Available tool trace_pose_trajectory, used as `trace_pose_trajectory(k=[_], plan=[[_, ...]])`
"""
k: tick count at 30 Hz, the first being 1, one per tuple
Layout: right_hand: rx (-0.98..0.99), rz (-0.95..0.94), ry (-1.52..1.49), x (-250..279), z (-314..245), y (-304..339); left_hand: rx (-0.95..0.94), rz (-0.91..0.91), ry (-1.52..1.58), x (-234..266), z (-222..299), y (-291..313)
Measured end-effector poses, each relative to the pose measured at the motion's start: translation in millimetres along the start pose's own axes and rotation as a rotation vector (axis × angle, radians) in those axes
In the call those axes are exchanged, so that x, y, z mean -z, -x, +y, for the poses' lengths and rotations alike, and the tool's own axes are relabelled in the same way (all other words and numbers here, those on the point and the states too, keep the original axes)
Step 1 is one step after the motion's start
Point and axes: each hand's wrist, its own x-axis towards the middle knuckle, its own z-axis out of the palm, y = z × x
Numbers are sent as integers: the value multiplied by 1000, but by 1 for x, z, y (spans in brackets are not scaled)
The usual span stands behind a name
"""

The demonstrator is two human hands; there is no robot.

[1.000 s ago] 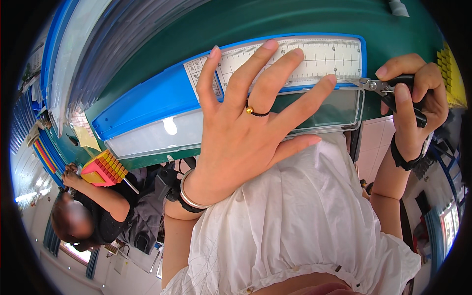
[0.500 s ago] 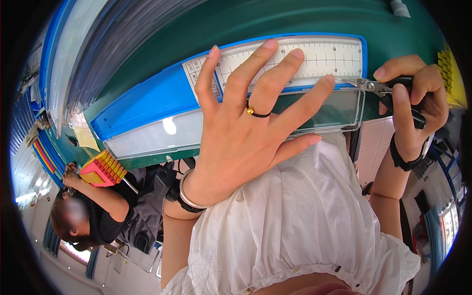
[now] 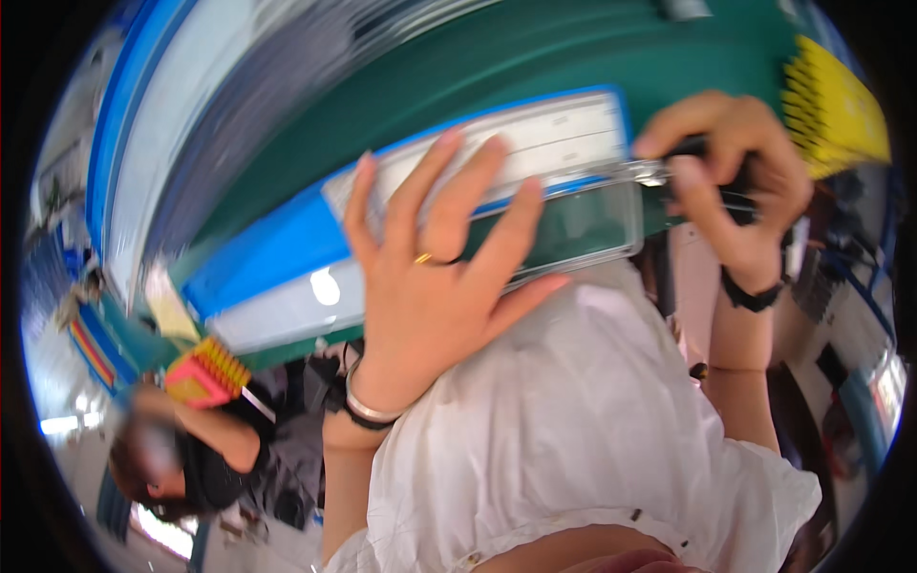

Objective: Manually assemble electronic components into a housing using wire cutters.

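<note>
Holding pliers (image 3: 651, 172) at box edge (image 3: 625, 122), tabletop (image 3: 573, 48) beyond

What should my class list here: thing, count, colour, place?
Table: 1, green, under case
Case: 1, blue, centre
Lid: 1, clear, case's near side
Card: 1, white, in case
Pliers: 1, black and silver, right hand
Spiky block: 1, yellow, right
Pink block: 1, pink-yellow, left
Blurred stack: uncounted, translucent, upper left
Co-worker: 1, dark clothes, lower left
Top: 1, white, lower centre
Left hand: 1, bare, over card
Right hand: 1, bare, gripping pliers
</note>
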Motion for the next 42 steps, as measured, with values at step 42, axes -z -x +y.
trace_pose_trajectory(k=[42], plan=[[-43, 701, 648, 76, -152, 69, 370, 574, 72, 30, -30, 113]])
